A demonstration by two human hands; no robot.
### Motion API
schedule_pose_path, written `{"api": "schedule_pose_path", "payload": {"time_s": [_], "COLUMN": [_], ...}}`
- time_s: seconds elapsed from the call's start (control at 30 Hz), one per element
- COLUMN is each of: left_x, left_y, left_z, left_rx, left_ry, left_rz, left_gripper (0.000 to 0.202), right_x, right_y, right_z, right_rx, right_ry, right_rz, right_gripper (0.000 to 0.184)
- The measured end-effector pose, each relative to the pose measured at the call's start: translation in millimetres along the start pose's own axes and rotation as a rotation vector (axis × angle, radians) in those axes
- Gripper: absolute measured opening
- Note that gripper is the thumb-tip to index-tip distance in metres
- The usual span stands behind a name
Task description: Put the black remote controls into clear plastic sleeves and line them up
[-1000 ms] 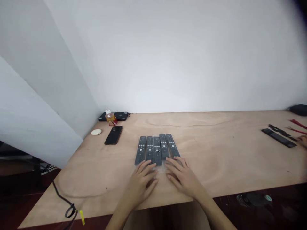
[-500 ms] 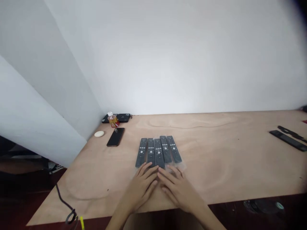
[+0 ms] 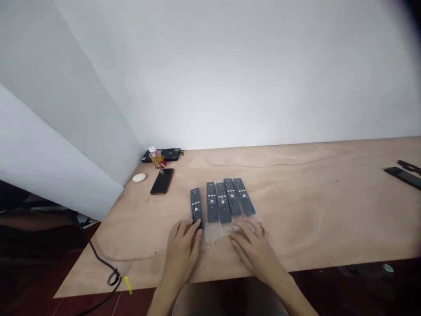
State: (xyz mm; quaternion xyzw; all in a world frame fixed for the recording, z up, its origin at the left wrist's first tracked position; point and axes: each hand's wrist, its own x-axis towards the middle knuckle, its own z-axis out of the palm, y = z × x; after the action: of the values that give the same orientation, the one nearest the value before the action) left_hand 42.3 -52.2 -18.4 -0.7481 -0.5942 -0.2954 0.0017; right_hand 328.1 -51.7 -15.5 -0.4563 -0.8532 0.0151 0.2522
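Several dark remote controls point(image 3: 226, 199) lie side by side in clear plastic sleeves point(image 3: 213, 235) on a wooden table point(image 3: 312, 206). The leftmost remote point(image 3: 196, 206) lies a little apart from the others. My left hand point(image 3: 182, 248) has its fingers stretched out, with the tips on that remote's near end. My right hand point(image 3: 253, 248) lies flat and open on the near ends of the sleeves, below the right-hand remotes.
A black phone point(image 3: 162, 181), a white round object point(image 3: 139, 177), a small bottle point(image 3: 155, 157) and black boxes point(image 3: 172, 153) sit at the back left. A black cable with a yellow tag point(image 3: 113, 276) hangs at the front left edge. More dark remotes point(image 3: 404, 175) lie far right.
The leftmost remote has slid left, away from the row, under my left fingertips. My right hand has shifted right onto the sleeves. The view has tilted slightly.
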Motion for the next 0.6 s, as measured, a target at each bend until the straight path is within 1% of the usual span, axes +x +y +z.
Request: {"api": "schedule_pose_path", "payload": {"time_s": [0.1, 0.2, 0.27, 0.3, 0.33, 0.43, 0.53, 0.6], "left_x": [-29, -58, -70, -73, -73, -59, -35, -22], "left_y": [24, 48, 63, 70, 76, 86, 78, 68], "left_z": [-5.9, -3.4, 0.1, 1.2, 1.6, -2.8, -10.3, -12.5], "left_rx": [0.049, 0.068, 0.042, 0.016, -0.015, -0.107, -0.088, -0.044], "left_ry": [-0.054, -0.106, -0.140, -0.159, -0.180, -0.239, -0.263, -0.284], "left_rz": [-0.014, -0.004, 0.015, 0.031, 0.045, 0.086, 0.131, 0.206], "left_gripper": [0.043, 0.050, 0.055, 0.057, 0.057, 0.052, 0.051, 0.050], "right_x": [-13, -25, -30, -31, -32, -30, -27, -28], "right_y": [-13, -29, -35, -34, -31, -9, 17, 26], "right_z": [-7, -13, -12, -11, -10, -9, -16, -22], "right_rx": [0.068, 0.143, 0.184, 0.202, 0.222, 0.299, 0.355, 0.339], "right_ry": [-0.012, -0.076, -0.113, -0.123, -0.127, -0.108, -0.038, 0.028], "right_rz": [0.088, 0.214, 0.293, 0.330, 0.361, 0.400, 0.410, 0.458], "right_gripper": [0.018, 0.009, 0.010, 0.008, 0.005, 0.015, 0.016, 0.016]}}
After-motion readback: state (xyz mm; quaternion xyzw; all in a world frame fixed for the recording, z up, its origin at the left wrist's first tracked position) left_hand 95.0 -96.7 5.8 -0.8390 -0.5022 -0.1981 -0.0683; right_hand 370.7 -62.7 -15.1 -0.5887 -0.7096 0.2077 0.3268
